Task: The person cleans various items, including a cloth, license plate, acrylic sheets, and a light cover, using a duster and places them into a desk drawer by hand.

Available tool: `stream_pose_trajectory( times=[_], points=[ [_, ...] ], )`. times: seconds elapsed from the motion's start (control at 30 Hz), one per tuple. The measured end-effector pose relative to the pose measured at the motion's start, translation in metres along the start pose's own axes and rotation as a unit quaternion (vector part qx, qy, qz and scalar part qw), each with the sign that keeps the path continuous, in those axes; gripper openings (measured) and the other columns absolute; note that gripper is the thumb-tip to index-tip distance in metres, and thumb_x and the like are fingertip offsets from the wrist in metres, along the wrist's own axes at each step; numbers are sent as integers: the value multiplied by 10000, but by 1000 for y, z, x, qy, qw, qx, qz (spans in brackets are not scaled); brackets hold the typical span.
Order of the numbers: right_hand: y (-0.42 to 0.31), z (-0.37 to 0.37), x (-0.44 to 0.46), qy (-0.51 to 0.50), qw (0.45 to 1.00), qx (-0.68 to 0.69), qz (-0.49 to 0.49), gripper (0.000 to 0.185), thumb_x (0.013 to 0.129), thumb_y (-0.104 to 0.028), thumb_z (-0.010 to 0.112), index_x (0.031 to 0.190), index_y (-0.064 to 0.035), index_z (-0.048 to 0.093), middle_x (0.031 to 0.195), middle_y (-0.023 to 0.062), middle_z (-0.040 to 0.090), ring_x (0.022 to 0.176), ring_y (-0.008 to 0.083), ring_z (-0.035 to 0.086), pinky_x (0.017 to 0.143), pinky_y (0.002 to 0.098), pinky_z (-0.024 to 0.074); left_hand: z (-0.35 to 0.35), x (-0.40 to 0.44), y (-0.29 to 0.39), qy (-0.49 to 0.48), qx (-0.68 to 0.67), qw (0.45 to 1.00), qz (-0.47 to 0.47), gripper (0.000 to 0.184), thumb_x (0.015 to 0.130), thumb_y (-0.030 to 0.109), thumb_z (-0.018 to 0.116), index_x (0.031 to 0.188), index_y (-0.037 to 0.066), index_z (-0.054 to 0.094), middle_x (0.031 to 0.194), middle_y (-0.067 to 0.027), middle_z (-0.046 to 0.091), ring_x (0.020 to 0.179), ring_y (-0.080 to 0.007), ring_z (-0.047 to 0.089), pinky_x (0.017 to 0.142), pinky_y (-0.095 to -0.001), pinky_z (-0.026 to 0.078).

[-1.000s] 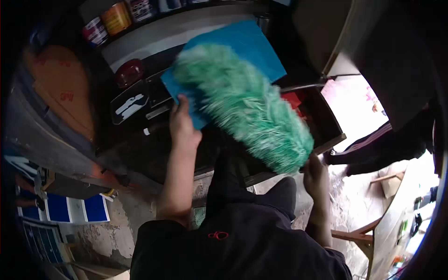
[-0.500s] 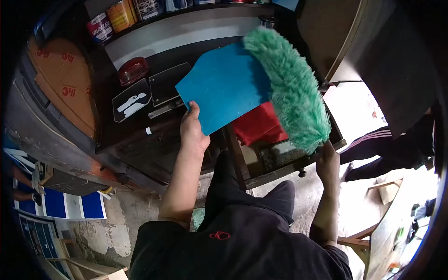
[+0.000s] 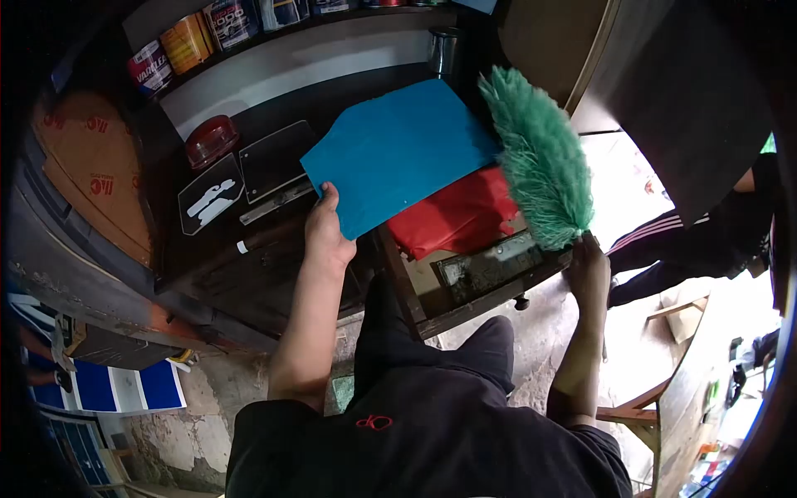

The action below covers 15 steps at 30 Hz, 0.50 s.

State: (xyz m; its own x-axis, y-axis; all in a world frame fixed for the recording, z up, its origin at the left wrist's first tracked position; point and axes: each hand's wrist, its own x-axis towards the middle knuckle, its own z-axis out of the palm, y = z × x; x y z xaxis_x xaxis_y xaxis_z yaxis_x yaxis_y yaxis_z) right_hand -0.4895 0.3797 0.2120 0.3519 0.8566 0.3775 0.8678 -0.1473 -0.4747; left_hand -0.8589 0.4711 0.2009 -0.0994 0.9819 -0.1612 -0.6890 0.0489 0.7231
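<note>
A flat blue sheet [image 3: 398,149] with angled corners is gripped at its lower left corner by my left hand [image 3: 328,228], thumb on top. My right hand [image 3: 588,264] is wrapped round the handle end of a green fluffy duster [image 3: 544,158]. The duster's head points up and stands just right of the sheet's right edge, slightly blurred. Below the sheet, an open drawer [image 3: 415,309] holds a red cloth or bag [image 3: 452,217] and a dark framed piece [image 3: 490,264].
On the dark desk top lie a red round container [image 3: 212,139], dark plates [image 3: 274,159] and a metal tin [image 3: 446,51]. Several paint cans [image 3: 187,43] line the shelf above. At the right a person in dark striped trousers [image 3: 672,249] stands near a wooden bench [image 3: 693,415].
The duster has moved off the blue sheet's upper right part to its right side, and its head is now more upright. More of the red cloth shows in the drawer.
</note>
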Motion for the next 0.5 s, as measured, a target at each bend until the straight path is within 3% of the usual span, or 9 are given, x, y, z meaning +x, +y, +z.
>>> stream_pose_trajectory(
  times=[0.07, 0.13, 0.17, 0.3, 0.4, 0.5],
  points=[
    [14, -3, -1, 7, 999, -37, 5, 217, 918, -226, 467, 928, -29, 555, 718, 222, 590, 669, 396, 582, 573, 428, 442, 6, 7, 0, 1, -10, 1000, -29, 502, 966, 358, 355, 1361, 52, 303, 1403, -104, 339, 1271, -249, 359, 1043, -382, 313],
    [9, -13, -11, -2, 994, 80, 75, 230, 925, -213, 472, 991, -11, 560, 695, 209, 583, 616, 299, 591, 580, 374, 441, 15, 15, 0, 2, -9, 999, -41, 496, 970, 353, 345, 1362, 54, 298, 1402, -110, 340, 1272, -249, 359, 1043, -389, 315],
    [17, -13, -14, -15, 992, 98, 80, 234, 936, -171, 466, 1039, 19, 554, 736, 167, 610, 651, 176, 570, 614, 303, 436, 20, 18, 1, 2, -8, 999, -53, 490, 973, 349, 334, 1364, 55, 293, 1400, -116, 340, 1273, -250, 358, 1043, -395, 316],
    [38, -12, -32, -4, 968, 244, 65, 231, 955, -126, 436, 1057, 52, 540, 881, 115, 632, 783, 117, 561, 706, 233, 429, 39, 29, 2, 14, 42, 996, -76, 487, 977, 340, 319, 1368, 53, 278, 1393, -122, 347, 1260, -257, 377, 1031, -415, 337],
    [43, -17, -41, -18, 964, 235, 121, 253, 955, -152, 444, 1077, 51, 534, 884, 125, 629, 794, 122, 566, 710, 240, 432, 34, 50, -2, -18, 32, 996, -86, 471, 979, 329, 321, 1361, 56, 291, 1376, -121, 373, 1233, -268, 411, 1004, -423, 371],
    [46, -20, -49, -23, 969, 206, 134, 289, 955, -177, 446, 1116, 45, 536, 906, 130, 632, 790, 120, 559, 709, 250, 432, 38, 58, -5, 8, 26, 994, -105, 450, 968, 315, 374, 1347, 81, 311, 1351, -139, 393, 1208, -286, 426, 1004, -426, 368]
  ],
)
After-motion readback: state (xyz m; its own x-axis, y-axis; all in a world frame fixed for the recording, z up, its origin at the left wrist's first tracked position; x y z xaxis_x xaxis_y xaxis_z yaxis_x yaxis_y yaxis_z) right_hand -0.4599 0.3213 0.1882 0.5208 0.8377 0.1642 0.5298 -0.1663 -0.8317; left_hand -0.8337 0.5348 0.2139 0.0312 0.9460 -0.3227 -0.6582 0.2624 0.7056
